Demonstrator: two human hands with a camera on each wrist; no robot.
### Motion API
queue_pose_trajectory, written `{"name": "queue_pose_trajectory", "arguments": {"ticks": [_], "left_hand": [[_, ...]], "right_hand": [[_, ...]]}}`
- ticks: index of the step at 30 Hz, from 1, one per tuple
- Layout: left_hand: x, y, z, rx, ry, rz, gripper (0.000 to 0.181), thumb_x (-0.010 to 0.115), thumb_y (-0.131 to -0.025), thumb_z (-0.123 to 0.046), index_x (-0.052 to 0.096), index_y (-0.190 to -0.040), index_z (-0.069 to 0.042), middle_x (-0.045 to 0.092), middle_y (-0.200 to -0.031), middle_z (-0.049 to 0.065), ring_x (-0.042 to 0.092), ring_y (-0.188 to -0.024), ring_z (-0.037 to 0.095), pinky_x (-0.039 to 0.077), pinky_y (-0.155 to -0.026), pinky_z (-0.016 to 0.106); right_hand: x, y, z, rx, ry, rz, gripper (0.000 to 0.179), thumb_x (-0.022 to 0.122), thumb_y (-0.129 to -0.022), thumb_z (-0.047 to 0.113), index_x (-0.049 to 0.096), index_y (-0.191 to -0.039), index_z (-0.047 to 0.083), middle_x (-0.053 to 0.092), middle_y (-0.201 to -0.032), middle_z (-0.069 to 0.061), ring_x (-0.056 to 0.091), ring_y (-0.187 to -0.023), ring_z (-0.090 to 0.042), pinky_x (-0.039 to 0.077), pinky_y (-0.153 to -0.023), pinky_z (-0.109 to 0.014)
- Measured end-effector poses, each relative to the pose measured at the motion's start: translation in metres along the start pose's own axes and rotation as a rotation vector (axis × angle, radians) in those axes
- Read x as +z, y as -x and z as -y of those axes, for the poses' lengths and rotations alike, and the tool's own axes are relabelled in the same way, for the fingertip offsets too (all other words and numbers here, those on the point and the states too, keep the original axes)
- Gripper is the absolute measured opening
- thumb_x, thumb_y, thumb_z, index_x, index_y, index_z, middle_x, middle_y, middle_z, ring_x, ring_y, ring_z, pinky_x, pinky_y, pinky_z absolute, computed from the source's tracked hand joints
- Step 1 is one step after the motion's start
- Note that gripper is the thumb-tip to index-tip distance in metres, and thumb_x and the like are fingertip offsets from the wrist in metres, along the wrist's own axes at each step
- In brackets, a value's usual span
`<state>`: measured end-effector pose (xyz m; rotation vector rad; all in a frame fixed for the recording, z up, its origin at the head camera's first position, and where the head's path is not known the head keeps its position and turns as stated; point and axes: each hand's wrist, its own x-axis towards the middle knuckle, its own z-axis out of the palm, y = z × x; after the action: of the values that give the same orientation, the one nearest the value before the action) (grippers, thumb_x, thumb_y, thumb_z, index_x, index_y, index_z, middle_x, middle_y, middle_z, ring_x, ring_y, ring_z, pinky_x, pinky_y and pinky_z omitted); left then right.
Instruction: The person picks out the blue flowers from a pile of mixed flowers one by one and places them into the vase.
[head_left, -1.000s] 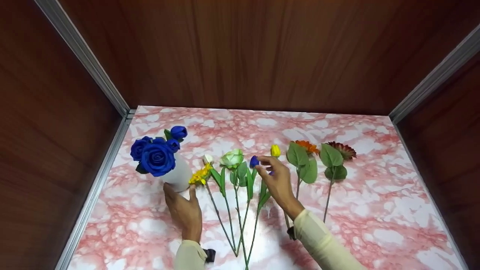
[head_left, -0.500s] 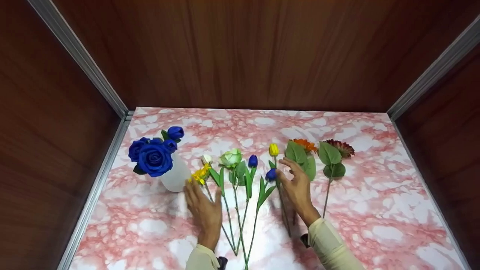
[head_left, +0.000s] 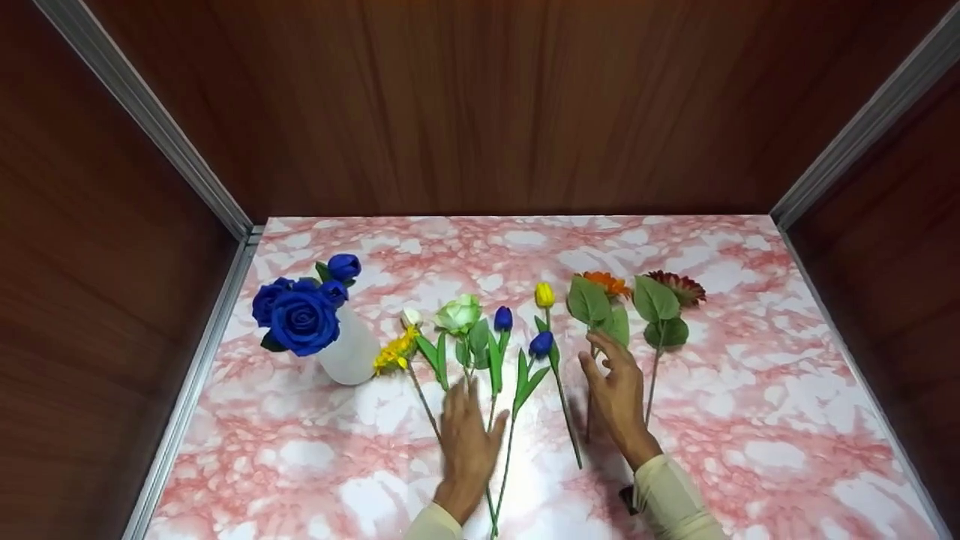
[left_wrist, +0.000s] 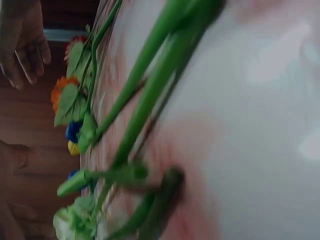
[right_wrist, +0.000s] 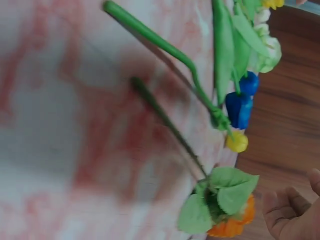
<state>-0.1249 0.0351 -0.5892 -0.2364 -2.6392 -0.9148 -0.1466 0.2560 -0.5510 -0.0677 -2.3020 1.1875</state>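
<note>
My left hand (head_left: 469,442) is over the lower stems of the middle flowers, fingers extended and thumb spread. Above its fingertips lies a pale green rose (head_left: 459,313). My right hand (head_left: 619,390) has loosely bent fingers and holds nothing; its fingertips overlap the stem just below the leaves (head_left: 589,300) of the orange flower (head_left: 609,283). In the right wrist view, the palm (right_wrist: 295,215) is apart from that orange flower (right_wrist: 227,227). Between the hands lie a blue tulip (head_left: 541,344), another blue tulip (head_left: 503,319) and a yellow tulip (head_left: 544,295).
At the left, a white vase (head_left: 349,352) holds blue roses (head_left: 304,322). Beside it lie a yellow flower (head_left: 396,351) and a white tulip (head_left: 411,318). A dark red flower (head_left: 681,288) lies at the right. Wooden panels (head_left: 465,105) enclose the pink-and-white marbled table (head_left: 765,450).
My left hand has left the vase and moved right, over the middle stems. The right hand has shifted right from the blue tulips to the orange flower's stem. The flowers lie as before.
</note>
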Motion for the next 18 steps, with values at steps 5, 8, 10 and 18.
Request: {"name": "queue_pose_trajectory", "arguments": {"ticks": [5,8,10,18], "left_hand": [[0.011,0.008,-0.013,0.058,-0.034,0.107,0.040,0.081,-0.076,-0.021,0.067,-0.108,0.000,0.064,-0.099,0.011,0.061,-0.092,0.027,0.049,-0.080,0.038],[0.015,0.012,-0.016,0.039,-0.088,0.167,0.032,0.082,-0.074,-0.020,0.069,-0.097,-0.002,0.062,-0.084,0.008,0.063,-0.078,0.025,0.052,-0.068,0.035],[0.016,0.013,-0.017,0.032,-0.134,0.189,0.028,0.084,-0.072,-0.020,0.067,-0.088,-0.004,0.060,-0.076,0.006,0.063,-0.070,0.024,0.052,-0.061,0.035],[0.022,0.016,-0.021,0.070,-0.267,0.168,0.025,0.083,-0.066,-0.017,0.059,-0.068,-0.009,0.056,-0.059,0.004,0.060,-0.052,0.023,0.046,-0.046,0.034]], "right_hand": [[0.005,0.014,-0.004,0.048,-0.011,0.009,0.034,0.068,-0.088,0.005,0.063,-0.120,-0.005,0.061,-0.120,-0.021,0.061,-0.103,-0.034,0.053,-0.075,-0.046],[0.013,0.024,-0.002,0.073,-0.030,0.031,0.035,0.068,-0.087,0.004,0.061,-0.120,-0.005,0.061,-0.111,-0.020,0.063,-0.089,-0.031,0.053,-0.072,-0.039],[0.020,0.030,0.001,0.092,-0.042,0.058,0.035,0.068,-0.087,0.004,0.061,-0.120,-0.005,0.061,-0.107,-0.020,0.064,-0.084,-0.030,0.053,-0.071,-0.037],[0.036,0.043,0.005,0.225,-0.068,0.185,0.039,0.069,-0.086,0.004,0.059,-0.123,-0.005,0.064,-0.103,-0.020,0.066,-0.085,-0.027,0.053,-0.075,-0.039]]}}
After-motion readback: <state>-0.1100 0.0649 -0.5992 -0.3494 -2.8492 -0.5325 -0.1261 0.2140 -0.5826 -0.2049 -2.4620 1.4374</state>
